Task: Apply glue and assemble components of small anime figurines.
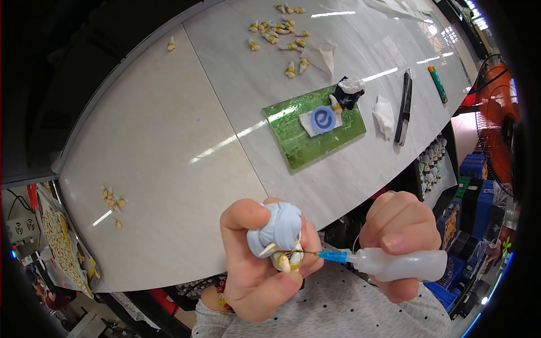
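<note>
Near the table's front edge my left hand [253, 265] is closed around a small figurine [280, 228] with pale blue hair, a pointed ear and a white and gold body. My right hand [403, 236] grips a translucent white squeeze bottle [406, 265]. From its blue tip [332, 256] a thin needle reaches left to the figurine's body, below the head. Whether the needle touches the surface is too small to tell. My right fingers wrap the bottle from above, with the thumb along its side.
A green glass slab [304, 149] bears a round blue cap [323, 119]. Beside it lie a black container with white tissue [350, 90], a black box cutter [403, 107] and a green tube [437, 84]. Several small figurine parts [276, 31] are scattered beyond. An orange fan [499, 107] stands at right.
</note>
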Demonstrator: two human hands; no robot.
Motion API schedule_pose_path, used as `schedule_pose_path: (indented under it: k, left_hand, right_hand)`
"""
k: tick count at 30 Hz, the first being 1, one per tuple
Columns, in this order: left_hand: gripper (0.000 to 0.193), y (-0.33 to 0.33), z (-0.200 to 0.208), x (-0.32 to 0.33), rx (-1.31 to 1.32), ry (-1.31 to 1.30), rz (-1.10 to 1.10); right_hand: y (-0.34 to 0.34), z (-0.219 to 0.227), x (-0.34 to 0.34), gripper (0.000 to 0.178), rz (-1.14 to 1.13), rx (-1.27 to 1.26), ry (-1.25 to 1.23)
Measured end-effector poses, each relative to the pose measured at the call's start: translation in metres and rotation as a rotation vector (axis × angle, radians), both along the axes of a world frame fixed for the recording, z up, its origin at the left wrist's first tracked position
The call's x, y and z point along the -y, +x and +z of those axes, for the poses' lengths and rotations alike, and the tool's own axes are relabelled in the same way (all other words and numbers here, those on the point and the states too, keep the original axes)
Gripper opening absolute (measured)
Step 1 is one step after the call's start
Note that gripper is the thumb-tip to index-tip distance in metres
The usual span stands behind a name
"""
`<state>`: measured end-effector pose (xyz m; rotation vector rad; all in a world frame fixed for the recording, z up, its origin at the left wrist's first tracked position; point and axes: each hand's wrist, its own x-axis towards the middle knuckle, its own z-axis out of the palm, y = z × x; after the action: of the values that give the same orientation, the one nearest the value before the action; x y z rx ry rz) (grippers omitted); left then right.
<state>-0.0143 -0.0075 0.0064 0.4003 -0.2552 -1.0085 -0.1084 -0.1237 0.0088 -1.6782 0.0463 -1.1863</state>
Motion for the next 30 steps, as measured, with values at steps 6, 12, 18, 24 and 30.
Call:
schedule_pose_path:
  k: [6, 12, 18, 24, 30]
  left_hand:
    - [0.060, -0.001, -0.003, -0.001, 0.047, 0.008, 0.030]
    - [0.054, 0.006, -0.001, -0.004, 0.014, 0.017, -0.017]
    - [0.054, 0.013, 0.005, -0.006, -0.246, 0.013, -0.185]
    - [0.054, 0.017, 0.008, -0.010, -0.344, -0.056, -0.280]
    - [0.049, 0.017, 0.003, -0.013, -0.276, -0.113, -0.313]
  right_hand:
    - [-0.002, 0.003, -0.003, 0.047, -0.033, -0.033, -0.099]
    - [0.000, 0.002, -0.007, 0.043, -0.055, 0.208, 0.098]
    - [-0.016, -0.004, 0.039, 0.049, -0.449, 0.164, 0.116]
    - [-0.050, 0.001, 0.139, 0.045, -0.891, -0.521, -0.002]
    - [-0.053, -0.022, 0.178, 0.051, -0.753, -0.545, 0.057]
